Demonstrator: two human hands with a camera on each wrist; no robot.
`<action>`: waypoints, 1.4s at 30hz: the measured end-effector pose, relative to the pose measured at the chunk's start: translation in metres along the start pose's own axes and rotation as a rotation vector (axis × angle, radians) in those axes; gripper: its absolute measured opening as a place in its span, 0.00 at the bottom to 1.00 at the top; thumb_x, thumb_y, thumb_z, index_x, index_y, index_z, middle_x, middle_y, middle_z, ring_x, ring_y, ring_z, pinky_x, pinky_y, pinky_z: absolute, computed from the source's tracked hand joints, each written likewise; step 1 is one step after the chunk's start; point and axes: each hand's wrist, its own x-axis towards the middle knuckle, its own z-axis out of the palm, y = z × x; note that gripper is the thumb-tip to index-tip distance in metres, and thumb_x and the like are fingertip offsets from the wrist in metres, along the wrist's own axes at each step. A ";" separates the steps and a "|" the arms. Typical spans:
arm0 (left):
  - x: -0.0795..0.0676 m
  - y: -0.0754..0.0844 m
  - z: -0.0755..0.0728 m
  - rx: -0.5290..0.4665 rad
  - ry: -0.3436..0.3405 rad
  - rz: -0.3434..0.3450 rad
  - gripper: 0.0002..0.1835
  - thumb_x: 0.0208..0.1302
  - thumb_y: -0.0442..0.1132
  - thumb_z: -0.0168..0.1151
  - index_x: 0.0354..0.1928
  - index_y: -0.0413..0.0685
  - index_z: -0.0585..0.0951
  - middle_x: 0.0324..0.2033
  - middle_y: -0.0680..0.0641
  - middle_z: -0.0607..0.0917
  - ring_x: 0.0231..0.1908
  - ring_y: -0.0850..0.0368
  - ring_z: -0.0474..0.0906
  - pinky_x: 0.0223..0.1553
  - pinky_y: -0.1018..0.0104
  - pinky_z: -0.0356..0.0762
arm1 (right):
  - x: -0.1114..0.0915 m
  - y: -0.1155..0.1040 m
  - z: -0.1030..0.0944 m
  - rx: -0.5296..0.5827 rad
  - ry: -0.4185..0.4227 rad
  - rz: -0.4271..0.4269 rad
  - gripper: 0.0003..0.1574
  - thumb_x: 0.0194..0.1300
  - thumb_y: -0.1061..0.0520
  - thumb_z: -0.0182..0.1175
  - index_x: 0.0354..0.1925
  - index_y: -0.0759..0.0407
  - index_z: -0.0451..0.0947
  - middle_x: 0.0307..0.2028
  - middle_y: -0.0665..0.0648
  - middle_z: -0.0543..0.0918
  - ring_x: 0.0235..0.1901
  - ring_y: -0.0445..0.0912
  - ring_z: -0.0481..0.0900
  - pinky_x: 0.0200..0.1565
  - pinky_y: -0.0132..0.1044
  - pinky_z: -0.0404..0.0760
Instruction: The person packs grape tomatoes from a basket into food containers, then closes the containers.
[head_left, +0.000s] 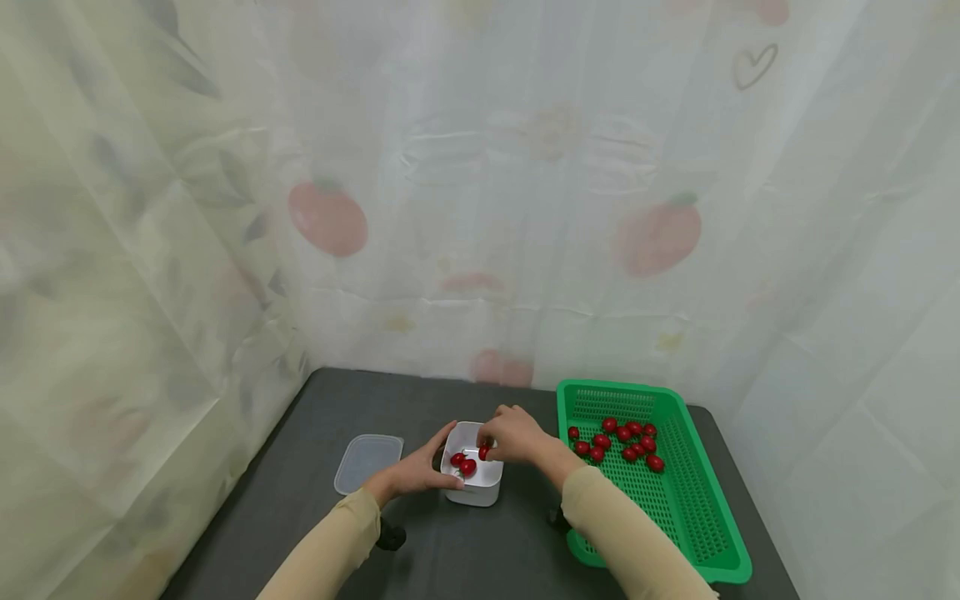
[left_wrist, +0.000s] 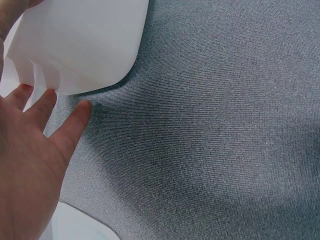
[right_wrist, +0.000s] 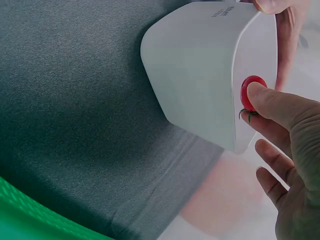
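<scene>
A white plastic container (head_left: 474,497) stands on the dark table with two red cherry tomatoes (head_left: 468,467) inside. My left hand (head_left: 415,472) grips its left side, the thumb at the near corner and the fingers along the far part. Over the container's right half, my right hand (head_left: 513,435) pinches another cherry tomato (right_wrist: 254,90) between thumb and forefinger. A green stem shows under that tomato in the right wrist view, where it overlaps the container's opening. The other right fingers are spread loosely.
At the right stands a green perforated basket (head_left: 701,500) holding several cherry tomatoes (head_left: 602,441), mostly toward its far end. My right forearm passes over its near left side. A translucent square lid (head_left: 368,463) lies left of the container. Printed curtains (head_left: 480,250) hang round the table (head_left: 450,558).
</scene>
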 end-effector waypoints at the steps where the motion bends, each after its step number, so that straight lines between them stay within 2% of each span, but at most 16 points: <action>1: 0.000 0.000 0.000 0.003 -0.004 0.004 0.59 0.64 0.41 0.74 0.83 0.59 0.39 0.80 0.38 0.46 0.76 0.36 0.51 0.68 0.37 0.60 | 0.001 -0.001 0.000 -0.010 -0.001 -0.003 0.05 0.63 0.50 0.74 0.39 0.43 0.89 0.33 0.38 0.85 0.41 0.43 0.71 0.46 0.41 0.70; 8: 0.000 0.002 0.000 0.001 -0.017 0.044 0.60 0.65 0.41 0.74 0.83 0.54 0.37 0.79 0.34 0.47 0.73 0.33 0.55 0.66 0.37 0.64 | 0.007 -0.002 0.005 -0.089 -0.018 -0.003 0.06 0.64 0.47 0.74 0.39 0.42 0.90 0.28 0.36 0.80 0.37 0.41 0.69 0.41 0.38 0.65; 12: 0.000 0.001 0.000 -0.023 -0.019 0.022 0.60 0.64 0.40 0.74 0.83 0.57 0.38 0.80 0.37 0.47 0.74 0.35 0.54 0.67 0.38 0.62 | 0.010 -0.003 0.009 -0.112 -0.029 0.002 0.06 0.63 0.46 0.73 0.39 0.41 0.90 0.26 0.36 0.78 0.37 0.42 0.69 0.41 0.39 0.66; 25: 0.001 0.000 0.000 -0.031 -0.023 0.015 0.59 0.65 0.38 0.73 0.83 0.59 0.38 0.80 0.37 0.47 0.74 0.34 0.54 0.67 0.37 0.62 | 0.011 -0.001 0.013 -0.101 -0.053 0.028 0.12 0.62 0.45 0.74 0.45 0.41 0.90 0.26 0.36 0.76 0.37 0.42 0.70 0.44 0.40 0.70; 30: 0.000 0.000 0.001 -0.040 -0.024 0.022 0.59 0.65 0.37 0.73 0.83 0.56 0.38 0.79 0.36 0.48 0.73 0.33 0.56 0.66 0.37 0.63 | 0.004 -0.001 0.002 -0.071 -0.025 0.017 0.14 0.65 0.46 0.72 0.49 0.43 0.89 0.30 0.37 0.80 0.41 0.42 0.71 0.46 0.41 0.71; 34: 0.001 0.001 0.001 -0.034 -0.021 0.019 0.60 0.65 0.38 0.73 0.83 0.52 0.38 0.79 0.36 0.48 0.74 0.34 0.55 0.67 0.36 0.61 | -0.006 0.003 -0.011 -0.022 0.012 0.002 0.16 0.66 0.47 0.71 0.52 0.45 0.88 0.36 0.42 0.86 0.42 0.43 0.72 0.48 0.42 0.72; 38: 0.004 0.001 0.002 -0.024 -0.011 0.018 0.60 0.63 0.38 0.75 0.83 0.54 0.40 0.79 0.37 0.49 0.75 0.34 0.53 0.68 0.35 0.59 | -0.018 0.018 -0.028 0.048 0.076 0.016 0.16 0.66 0.50 0.71 0.52 0.47 0.88 0.39 0.46 0.88 0.43 0.45 0.74 0.49 0.45 0.74; 42: 0.004 0.001 0.002 -0.007 0.002 0.015 0.61 0.61 0.40 0.76 0.83 0.57 0.41 0.79 0.37 0.50 0.75 0.35 0.52 0.68 0.34 0.58 | -0.037 0.041 -0.045 0.097 0.138 0.064 0.15 0.66 0.51 0.71 0.51 0.46 0.88 0.41 0.45 0.87 0.47 0.47 0.77 0.50 0.46 0.76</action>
